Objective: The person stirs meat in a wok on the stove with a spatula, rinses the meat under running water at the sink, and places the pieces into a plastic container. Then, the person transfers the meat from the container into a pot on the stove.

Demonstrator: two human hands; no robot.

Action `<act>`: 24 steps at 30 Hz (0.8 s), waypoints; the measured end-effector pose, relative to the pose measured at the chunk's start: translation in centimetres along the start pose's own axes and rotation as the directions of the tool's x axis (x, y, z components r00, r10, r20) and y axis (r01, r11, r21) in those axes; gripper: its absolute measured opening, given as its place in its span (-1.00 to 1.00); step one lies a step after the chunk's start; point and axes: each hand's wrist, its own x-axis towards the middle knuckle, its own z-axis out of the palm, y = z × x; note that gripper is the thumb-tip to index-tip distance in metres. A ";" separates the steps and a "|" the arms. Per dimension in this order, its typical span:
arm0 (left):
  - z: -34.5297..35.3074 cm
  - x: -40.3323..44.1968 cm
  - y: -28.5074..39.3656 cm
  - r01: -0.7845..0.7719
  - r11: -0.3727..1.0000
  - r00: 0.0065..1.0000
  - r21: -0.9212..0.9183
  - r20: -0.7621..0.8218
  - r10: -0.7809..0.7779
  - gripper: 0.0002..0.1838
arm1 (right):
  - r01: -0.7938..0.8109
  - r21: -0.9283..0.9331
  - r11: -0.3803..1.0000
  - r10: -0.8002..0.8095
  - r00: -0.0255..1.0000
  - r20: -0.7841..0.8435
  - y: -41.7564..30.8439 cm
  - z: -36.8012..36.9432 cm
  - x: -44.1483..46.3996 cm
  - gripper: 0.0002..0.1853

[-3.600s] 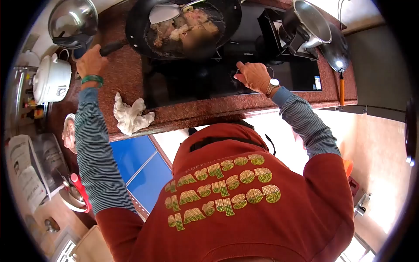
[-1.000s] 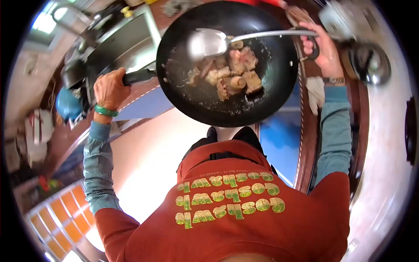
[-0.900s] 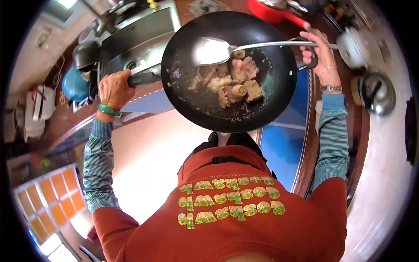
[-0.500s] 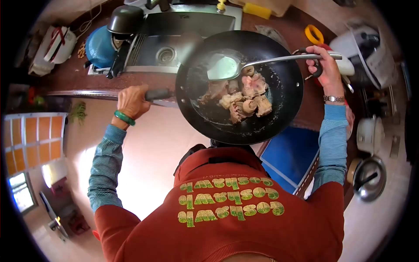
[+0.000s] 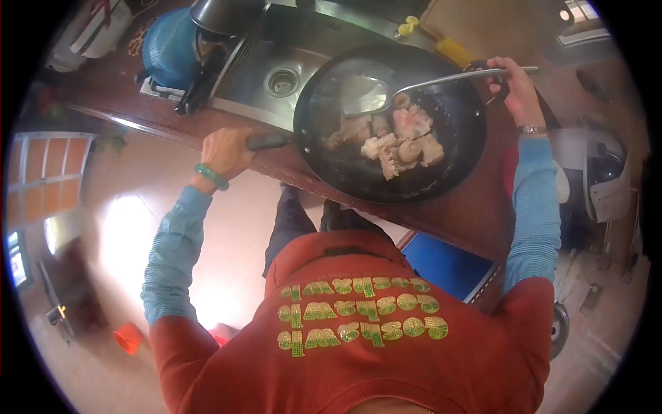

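My left hand (image 5: 226,153) is closed round the long black handle of a wok (image 5: 327,169). On the far side of the wok, my right hand (image 5: 516,90) grips the small side handle, with the metal handle of a wok spatula (image 5: 452,79) under its fingers. The broad spatula blade rests inside the wok, beside several chunks of bone-in meat (image 5: 412,124). Some bits cling to the dark inner wall. The wok is held over the counter edge, close to the sink, and looks slightly tilted.
A steel sink (image 5: 252,83) with a drain lies behind the wok. To its left on the counter (image 5: 114,114) are a blue basket (image 5: 169,48) and a dark pot (image 5: 224,15). A yellow bottle (image 5: 455,52) stands behind. A red bucket (image 5: 127,338) is on the floor.
The wok, held in both hands, has moved forward over the counter, away from my body and a little right. My view has turned, and my legs now show below it.
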 end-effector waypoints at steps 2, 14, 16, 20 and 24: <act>-0.4 0.2 -0.1 -0.012 1.000 0.999 -0.028 0.040 0.013 -0.79 | -0.002 -0.009 1.000 0.002 1.000 -0.011 0.2 -0.1 0.1 -0.79; -0.9 0.0 1.0 0.029 0.992 0.986 -0.120 0.166 -0.009 -0.73 | -0.093 -0.026 0.995 0.093 0.995 -0.033 -1.1 0.1 1.7 -0.80; -1.1 -0.1 1.1 0.035 0.988 0.981 -0.154 0.195 -0.005 -0.72 | -0.127 -0.040 0.991 0.125 0.991 -0.052 -2.0 0.8 2.0 -0.81; -1.8 -0.4 2.1 0.055 0.980 0.960 -0.193 0.281 0.001 -0.73 | -0.182 -0.043 0.982 0.179 0.981 -0.072 -2.6 -0.1 2.6 -0.81; -1.9 -0.7 2.1 0.080 0.972 0.936 -0.221 0.351 0.003 -0.70 | -0.194 -0.046 0.980 0.191 0.980 -0.062 -3.2 0.6 2.6 -0.81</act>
